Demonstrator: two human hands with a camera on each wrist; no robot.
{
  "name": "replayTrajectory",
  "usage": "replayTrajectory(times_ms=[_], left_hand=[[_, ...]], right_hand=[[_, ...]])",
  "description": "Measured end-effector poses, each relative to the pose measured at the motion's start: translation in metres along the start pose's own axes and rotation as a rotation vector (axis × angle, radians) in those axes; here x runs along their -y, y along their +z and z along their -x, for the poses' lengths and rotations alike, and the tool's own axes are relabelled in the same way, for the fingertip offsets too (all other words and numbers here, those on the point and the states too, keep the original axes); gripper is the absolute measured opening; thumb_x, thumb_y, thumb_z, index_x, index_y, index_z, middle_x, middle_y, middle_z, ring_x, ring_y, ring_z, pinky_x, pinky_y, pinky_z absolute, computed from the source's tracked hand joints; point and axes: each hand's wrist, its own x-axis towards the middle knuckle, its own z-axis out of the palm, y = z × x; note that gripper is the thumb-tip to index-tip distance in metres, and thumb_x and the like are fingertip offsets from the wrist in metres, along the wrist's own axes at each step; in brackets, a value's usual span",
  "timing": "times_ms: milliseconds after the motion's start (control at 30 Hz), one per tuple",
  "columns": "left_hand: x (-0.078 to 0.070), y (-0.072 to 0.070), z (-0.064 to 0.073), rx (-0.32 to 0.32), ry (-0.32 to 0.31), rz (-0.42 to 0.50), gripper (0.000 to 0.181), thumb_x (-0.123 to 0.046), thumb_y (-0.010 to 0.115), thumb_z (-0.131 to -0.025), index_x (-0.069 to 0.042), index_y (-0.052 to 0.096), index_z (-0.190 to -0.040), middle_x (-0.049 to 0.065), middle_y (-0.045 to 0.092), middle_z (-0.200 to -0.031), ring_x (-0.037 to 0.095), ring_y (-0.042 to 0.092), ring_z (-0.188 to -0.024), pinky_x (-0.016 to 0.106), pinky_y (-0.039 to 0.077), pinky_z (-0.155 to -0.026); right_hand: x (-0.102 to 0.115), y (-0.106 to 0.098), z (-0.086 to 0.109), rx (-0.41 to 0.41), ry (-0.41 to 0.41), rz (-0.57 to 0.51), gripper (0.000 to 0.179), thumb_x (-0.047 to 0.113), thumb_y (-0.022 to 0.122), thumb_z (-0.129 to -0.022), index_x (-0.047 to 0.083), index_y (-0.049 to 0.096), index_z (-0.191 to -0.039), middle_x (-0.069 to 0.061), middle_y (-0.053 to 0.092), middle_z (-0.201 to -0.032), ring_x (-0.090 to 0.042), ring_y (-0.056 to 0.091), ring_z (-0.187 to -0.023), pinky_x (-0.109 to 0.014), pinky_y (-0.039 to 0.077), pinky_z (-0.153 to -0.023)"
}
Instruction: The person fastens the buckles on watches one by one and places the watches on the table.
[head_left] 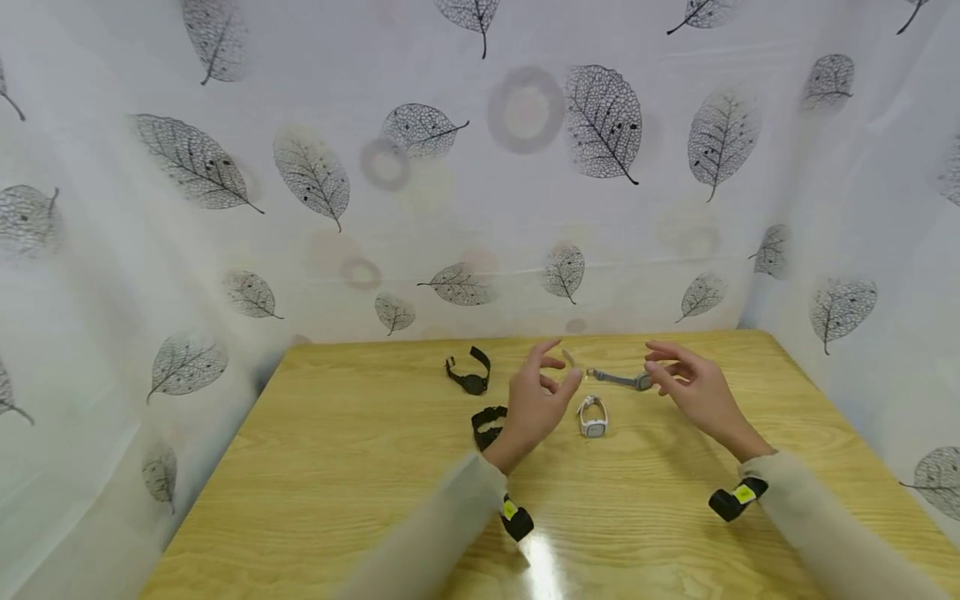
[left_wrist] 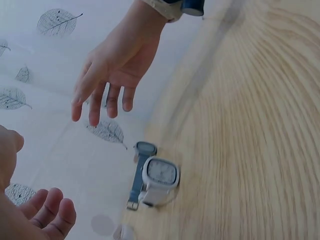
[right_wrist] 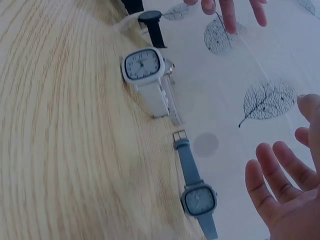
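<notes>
Both hands hang over the table (head_left: 360, 467), fingers apart and loosely curved: the left grip (head_left: 536, 408) holds nothing, and neither does the right grip (head_left: 701, 398). Nearest the table's near edge of the loose things, though well up from it, are the white watch (head_left: 595, 428), between the hands with its strap looped, and the black band (head_left: 487, 439), partly hidden by the left wrist. Raising that wrist before moving it sideways should spare the band a knock. For the white watch, a pinch on the sides of the case looks surer than one on the loop, which may flex.

Farther on, left of the middle of the far edge, lies the black watch (head_left: 473, 384), its strap bent up. Right of that middle, near the far edge, is the grey watch (head_left: 628, 382), stretched out with its case beside the right fingertips; contact is hard to judge. Good handling there would be thumb and forefinger down either side of the case, off the dial, so the long strap trails freely.

Closest to the far edge, behind the left fingers, a pale strap (head_left: 567, 357) shows only in part, so an approach from above seems safest.
</notes>
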Motion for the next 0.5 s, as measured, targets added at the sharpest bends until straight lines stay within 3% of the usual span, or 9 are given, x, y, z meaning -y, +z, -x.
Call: replayTrajectory(times_ms=[100, 300, 500], left_hand=[[-0.002, 0.013, -0.001, -0.005, -0.013, 0.001, 0.060, -0.034, 0.070, -0.100, -0.030, 0.044, -0.153, 0.004, 0.065, -0.118, 0.007, 0.059, -0.063, 0.023, 0.050, -0.050], [-0.006, 0.038, -0.004, -0.007, -0.034, 0.039, 0.067, -0.034, 0.070, -0.100, -0.033, 0.035, -0.157, 0.011, 0.063, -0.118, 0.005, 0.055, -0.057, 0.024, 0.051, -0.050], [-0.007, 0.064, -0.015, -0.008, -0.090, -0.005, 0.070, -0.041, 0.068, -0.100, -0.036, 0.029, -0.159, 0.011, 0.064, -0.111, 0.010, 0.061, -0.071, 0.025, 0.052, -0.058]], right_hand=[[-0.009, -0.006, 0.001, -0.014, 0.001, 0.015, 0.040, 0.007, 0.063, -0.103, 0.003, 0.058, -0.143, -0.010, 0.066, -0.119, 0.000, 0.067, -0.082, -0.022, 0.058, -0.063], [-0.012, -0.015, -0.001, 0.006, 0.041, 0.050, 0.046, 0.017, 0.061, -0.106, 0.009, 0.053, -0.150, -0.021, 0.065, -0.123, 0.002, 0.066, -0.083, -0.028, 0.061, -0.064], [-0.021, -0.021, -0.006, 0.043, 0.093, 0.085, 0.052, 0.025, 0.060, -0.107, 0.012, 0.045, -0.155, -0.023, 0.062, -0.128, 0.004, 0.065, -0.085, -0.035, 0.062, -0.065]])
